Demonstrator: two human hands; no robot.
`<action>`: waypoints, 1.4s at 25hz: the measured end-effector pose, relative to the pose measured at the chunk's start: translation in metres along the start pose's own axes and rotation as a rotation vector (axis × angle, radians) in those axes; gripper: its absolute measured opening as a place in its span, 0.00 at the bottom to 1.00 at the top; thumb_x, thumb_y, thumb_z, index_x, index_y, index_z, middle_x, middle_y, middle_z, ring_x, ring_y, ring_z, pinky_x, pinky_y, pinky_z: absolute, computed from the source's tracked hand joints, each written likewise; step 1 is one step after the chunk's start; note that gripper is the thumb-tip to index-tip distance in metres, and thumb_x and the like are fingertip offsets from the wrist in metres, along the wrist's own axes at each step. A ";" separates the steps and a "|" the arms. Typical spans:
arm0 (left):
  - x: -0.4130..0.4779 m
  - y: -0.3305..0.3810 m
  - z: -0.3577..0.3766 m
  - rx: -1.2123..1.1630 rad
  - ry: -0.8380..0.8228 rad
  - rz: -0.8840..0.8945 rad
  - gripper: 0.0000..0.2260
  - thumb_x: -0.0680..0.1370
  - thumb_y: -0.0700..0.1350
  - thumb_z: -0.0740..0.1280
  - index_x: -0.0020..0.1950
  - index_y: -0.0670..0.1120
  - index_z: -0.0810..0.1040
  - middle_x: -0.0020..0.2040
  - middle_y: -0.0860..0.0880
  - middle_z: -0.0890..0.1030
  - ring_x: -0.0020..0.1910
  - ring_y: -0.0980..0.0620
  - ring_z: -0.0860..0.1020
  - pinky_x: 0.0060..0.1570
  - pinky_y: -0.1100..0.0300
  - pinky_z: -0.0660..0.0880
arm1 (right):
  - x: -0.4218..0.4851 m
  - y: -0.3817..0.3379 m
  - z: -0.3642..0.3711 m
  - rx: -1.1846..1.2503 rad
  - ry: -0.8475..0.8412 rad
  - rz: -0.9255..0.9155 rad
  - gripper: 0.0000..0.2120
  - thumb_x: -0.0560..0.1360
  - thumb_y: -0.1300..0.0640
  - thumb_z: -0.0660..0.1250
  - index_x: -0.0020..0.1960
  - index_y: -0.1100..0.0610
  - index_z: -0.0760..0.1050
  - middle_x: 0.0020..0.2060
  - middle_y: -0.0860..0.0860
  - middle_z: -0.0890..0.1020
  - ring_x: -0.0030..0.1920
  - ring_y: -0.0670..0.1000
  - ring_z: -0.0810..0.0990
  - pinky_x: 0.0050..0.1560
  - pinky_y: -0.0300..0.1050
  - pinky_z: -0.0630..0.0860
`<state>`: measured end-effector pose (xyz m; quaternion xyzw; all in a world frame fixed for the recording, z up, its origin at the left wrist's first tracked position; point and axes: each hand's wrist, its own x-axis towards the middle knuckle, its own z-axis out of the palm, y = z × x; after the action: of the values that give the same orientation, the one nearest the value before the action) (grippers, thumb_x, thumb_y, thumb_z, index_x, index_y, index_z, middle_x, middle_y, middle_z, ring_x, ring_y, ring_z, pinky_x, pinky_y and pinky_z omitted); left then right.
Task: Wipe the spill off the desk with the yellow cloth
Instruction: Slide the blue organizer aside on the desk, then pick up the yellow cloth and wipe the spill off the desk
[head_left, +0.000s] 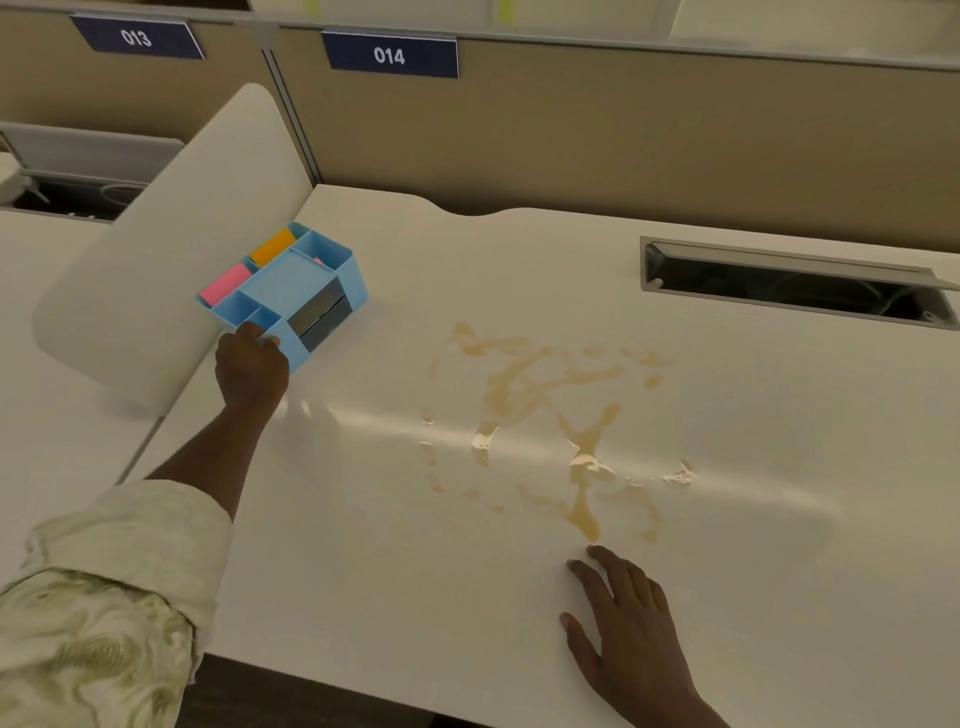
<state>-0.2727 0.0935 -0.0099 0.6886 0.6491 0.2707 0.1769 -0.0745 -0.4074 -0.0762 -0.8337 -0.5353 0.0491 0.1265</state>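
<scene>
1. Office cubicle setup: tan partition panels at the back with dark blue number plates, "013" (136, 37) and "014" (389, 55), and a white desk (363, 519) taking up most of the view. Open cable slot (789, 283) set into the desk at the far right.
2. Brownish spill (550, 415) is spread in streaks and puddles across the middle of the desk, a bit glossy where the light hits it.
3. Right hand (631, 629) lies flat on the desk, fingers spread and relaxed, gripping nothing. Its fingertips sit just beside the near tip of the spill; can't tell if they actually touch it.
4. Left hand (252, 364) reaches out to the far left, fingers closed on the near corner of a light blue desk organizer (291, 283). That's well off to the left of the spill.
5. Organizer has something pink (226, 283) and something orange-yellow (272, 245) tucked in its back compartments. Whether the orange-yellow one is the cloth, can't tell.
6. Rolled-up pale patterned sleeve (104, 597) on the left arm.
</scene>
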 end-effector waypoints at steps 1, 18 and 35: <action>-0.001 -0.001 -0.001 -0.018 -0.011 0.001 0.16 0.82 0.45 0.65 0.64 0.36 0.76 0.61 0.33 0.80 0.63 0.33 0.79 0.61 0.42 0.78 | 0.000 0.000 0.001 0.000 0.000 0.001 0.25 0.73 0.40 0.64 0.66 0.51 0.77 0.66 0.52 0.76 0.62 0.54 0.75 0.57 0.51 0.77; -0.365 0.134 0.101 -0.105 -0.699 1.136 0.16 0.77 0.54 0.66 0.63 0.54 0.75 0.60 0.53 0.79 0.57 0.52 0.79 0.54 0.58 0.81 | -0.010 0.049 -0.032 0.232 0.102 0.211 0.11 0.75 0.44 0.64 0.53 0.48 0.79 0.55 0.44 0.79 0.52 0.45 0.80 0.51 0.37 0.75; -0.468 0.375 0.256 0.262 -0.960 1.337 0.42 0.74 0.67 0.39 0.82 0.46 0.60 0.84 0.40 0.55 0.83 0.41 0.54 0.81 0.45 0.50 | -0.002 0.435 -0.151 -0.101 0.287 0.917 0.34 0.75 0.47 0.70 0.75 0.58 0.65 0.74 0.62 0.66 0.72 0.64 0.66 0.65 0.61 0.70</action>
<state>0.1756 -0.3779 -0.0567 0.9844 -0.0165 -0.0818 0.1548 0.3402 -0.6045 -0.0459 -0.9872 -0.0913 -0.0418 0.1237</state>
